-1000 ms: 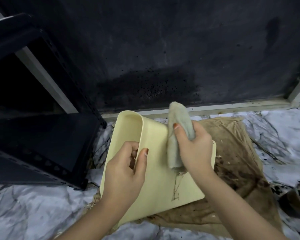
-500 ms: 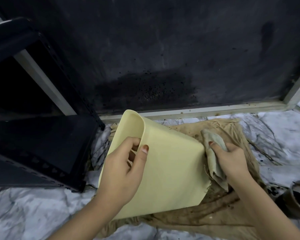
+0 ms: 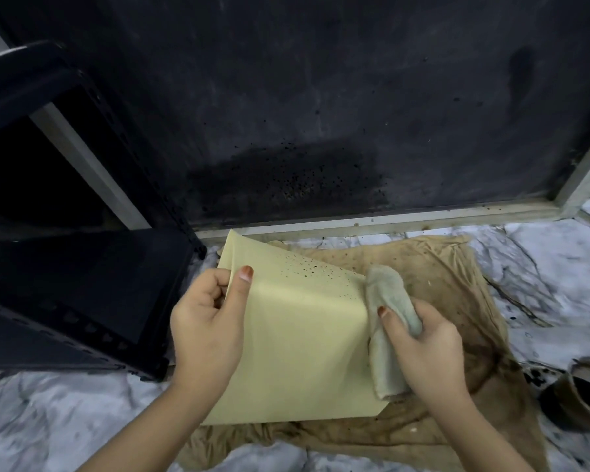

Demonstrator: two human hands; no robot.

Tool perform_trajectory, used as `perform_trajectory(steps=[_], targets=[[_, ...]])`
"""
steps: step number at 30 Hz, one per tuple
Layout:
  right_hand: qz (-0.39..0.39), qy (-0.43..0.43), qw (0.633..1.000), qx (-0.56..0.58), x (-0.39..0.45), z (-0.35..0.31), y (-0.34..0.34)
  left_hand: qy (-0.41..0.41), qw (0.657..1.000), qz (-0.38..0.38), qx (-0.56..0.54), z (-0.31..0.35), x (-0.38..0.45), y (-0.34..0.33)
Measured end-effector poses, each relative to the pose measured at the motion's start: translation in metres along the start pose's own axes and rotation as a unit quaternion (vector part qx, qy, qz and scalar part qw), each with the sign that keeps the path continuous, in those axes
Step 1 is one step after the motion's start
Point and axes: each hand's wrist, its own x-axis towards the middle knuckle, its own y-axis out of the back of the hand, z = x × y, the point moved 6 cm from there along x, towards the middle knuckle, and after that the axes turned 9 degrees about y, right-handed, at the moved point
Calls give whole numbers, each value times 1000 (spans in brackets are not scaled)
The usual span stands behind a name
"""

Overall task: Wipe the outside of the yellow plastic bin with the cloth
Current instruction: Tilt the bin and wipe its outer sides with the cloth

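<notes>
**Yellow bin held over a stained sheet on a marble-pattern floor**

The yellow plastic bin (image 3: 297,345) was near the middle of the view, tilted, with its lower edge on a brown stained sheet (image 3: 450,301) that was spread on the floor. The left hand (image 3: 206,327) gripped the bin's rim at its upper left: the thumb lay on the outer wall and the other fingers were curled over the edge to the inside. The right hand (image 3: 423,349) held the pale cloth (image 3: 385,321) against the right edge of the bin, with the thumb and the curled fingers closed around the folded cloth. Small dark specks were on the upper part of the bin's wall.

The floor (image 3: 48,417) was white with grey veins, like marble, and dark marks were on it at the right. Behind the sheet stood a large black panel (image 3: 321,97) with a darker patch and many small spots low on it, set in a pale frame (image 3: 389,223). On the left was a black metal shelf (image 3: 75,284). At the right lower edge, a dirty round container (image 3: 579,393) was partly in view.
</notes>
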Motion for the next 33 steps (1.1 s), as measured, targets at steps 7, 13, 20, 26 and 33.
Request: perform_trajectory(steps=[7,13,20,26,33], targets=[[-121,180,976,26,1,-96,-46,-82,996,-31,-15,13,-10,-12],[-122,137,983,23,21,-89,-50,-103,993,-56,17,7,-9,-15],[-69,6,994,-83,38,-6,-9,-104,993,-53,34,1,-12,-13],[-10,-108,990,-92,23,52,25,-103,992,-56,41,-5,-12,-8],[-46,-13,996,-72,5,4,6,-116,990,-63,51,-1,-16,-10]])
